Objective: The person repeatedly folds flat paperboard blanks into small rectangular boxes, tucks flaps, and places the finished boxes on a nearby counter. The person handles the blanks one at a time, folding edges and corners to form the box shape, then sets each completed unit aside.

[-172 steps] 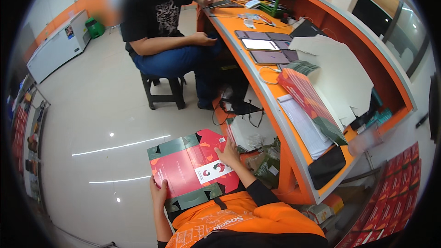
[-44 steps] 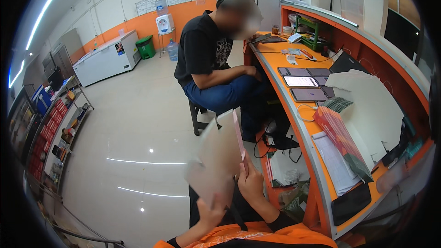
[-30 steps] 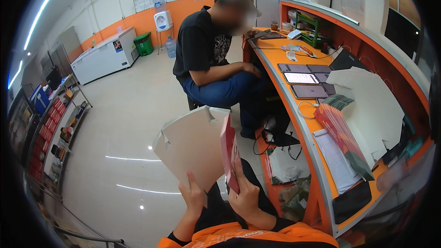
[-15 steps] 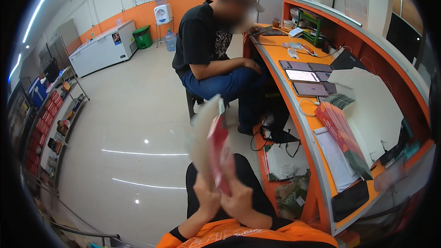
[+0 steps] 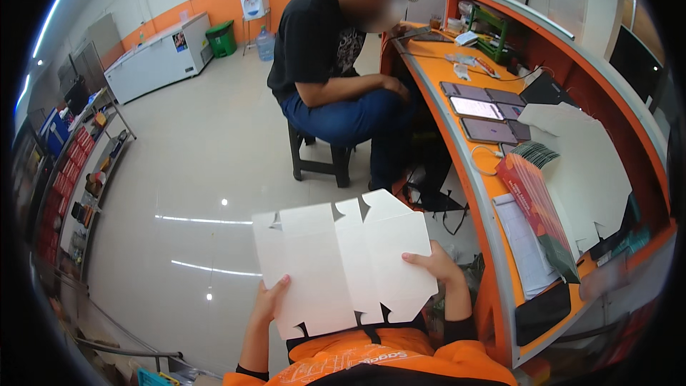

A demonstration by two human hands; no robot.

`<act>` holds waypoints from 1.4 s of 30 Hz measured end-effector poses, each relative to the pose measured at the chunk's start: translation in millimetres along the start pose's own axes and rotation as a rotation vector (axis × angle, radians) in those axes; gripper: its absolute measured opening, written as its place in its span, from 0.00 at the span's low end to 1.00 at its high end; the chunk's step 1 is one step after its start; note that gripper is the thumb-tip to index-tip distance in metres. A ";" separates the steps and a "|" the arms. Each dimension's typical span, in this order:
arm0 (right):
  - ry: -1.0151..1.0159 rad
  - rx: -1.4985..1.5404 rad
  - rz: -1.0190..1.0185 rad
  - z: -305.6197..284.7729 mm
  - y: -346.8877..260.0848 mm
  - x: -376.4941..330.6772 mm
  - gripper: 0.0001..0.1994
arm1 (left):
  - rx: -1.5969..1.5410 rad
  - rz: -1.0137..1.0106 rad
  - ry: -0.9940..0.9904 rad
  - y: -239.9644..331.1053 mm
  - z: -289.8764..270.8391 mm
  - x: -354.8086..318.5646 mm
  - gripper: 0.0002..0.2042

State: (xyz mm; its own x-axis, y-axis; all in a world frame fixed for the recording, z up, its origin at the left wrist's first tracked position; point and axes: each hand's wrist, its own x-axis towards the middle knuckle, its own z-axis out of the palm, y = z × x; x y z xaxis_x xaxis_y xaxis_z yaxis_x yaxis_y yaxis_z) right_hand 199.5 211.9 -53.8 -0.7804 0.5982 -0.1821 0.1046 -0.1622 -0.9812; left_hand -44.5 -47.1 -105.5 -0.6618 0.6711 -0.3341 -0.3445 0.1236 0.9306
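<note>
A person in an orange shirt holds a flat, unfolded white cardboard box blank (image 5: 343, 268) open in front of the chest, plain side up. The left hand (image 5: 268, 302) grips the sheet's lower left edge, fingers (image 5: 280, 284) pinched narrow on the card with the thumb on top. The right hand (image 5: 439, 266) clasps the right edge, fingers (image 5: 418, 259) curled over the panel. The sheet spans the gap between both sets of fingers, creases running top to bottom and small notched tabs along its upper and lower edges.

Beyond the fingers, a second person in a black shirt (image 5: 314, 36) sits on a dark stool (image 5: 318, 161) at the curved orange bench (image 5: 464, 150). To the right of the right fingers, the bench carries tablets (image 5: 475, 107), a stack of red printed box blanks (image 5: 536, 207), more white sheets (image 5: 586, 157) and paperwork (image 5: 522, 243). Well away to the left of the left fingers stand a white chest freezer (image 5: 161, 57) and a shelf of goods (image 5: 71, 171) on the pale tiled floor (image 5: 186, 171).

Folding such a blank cleanly would seem to call for keeping both grips near the outer edges, bending along the pressed creases rather than across a panel, and holding the notched tabs free so they can lock.
</note>
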 end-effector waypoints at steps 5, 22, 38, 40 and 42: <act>-0.043 -0.562 0.429 -61.2 153.8 46.8 0.35 | 0.124 -0.159 0.060 -81.9 0.8 6.0 0.22; -0.774 -1.408 0.311 70.1 91.5 195.4 0.28 | 0.210 -0.171 0.101 -91.8 1.5 9.4 0.24; -0.561 -1.633 0.114 90.9 75.6 163.2 0.18 | 1.642 0.125 -0.691 -22.8 80.4 172.0 0.45; -0.549 -1.628 0.137 87.8 78.2 160.2 0.18 | 1.674 0.074 -0.749 -17.7 89.5 173.0 0.43; -0.542 -1.609 0.191 85.9 80.2 160.4 0.18 | 1.703 0.161 -0.667 -22.1 93.6 164.6 0.40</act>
State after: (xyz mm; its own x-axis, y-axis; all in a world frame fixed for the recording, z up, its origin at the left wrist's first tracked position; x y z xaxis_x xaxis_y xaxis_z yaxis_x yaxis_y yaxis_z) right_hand 29.7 227.4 -156.2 -0.7525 0.2955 -0.5886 0.4188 0.9044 -0.0813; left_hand -83.5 129.1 -167.1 -0.1263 0.8420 -0.5244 0.9396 0.2711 0.2089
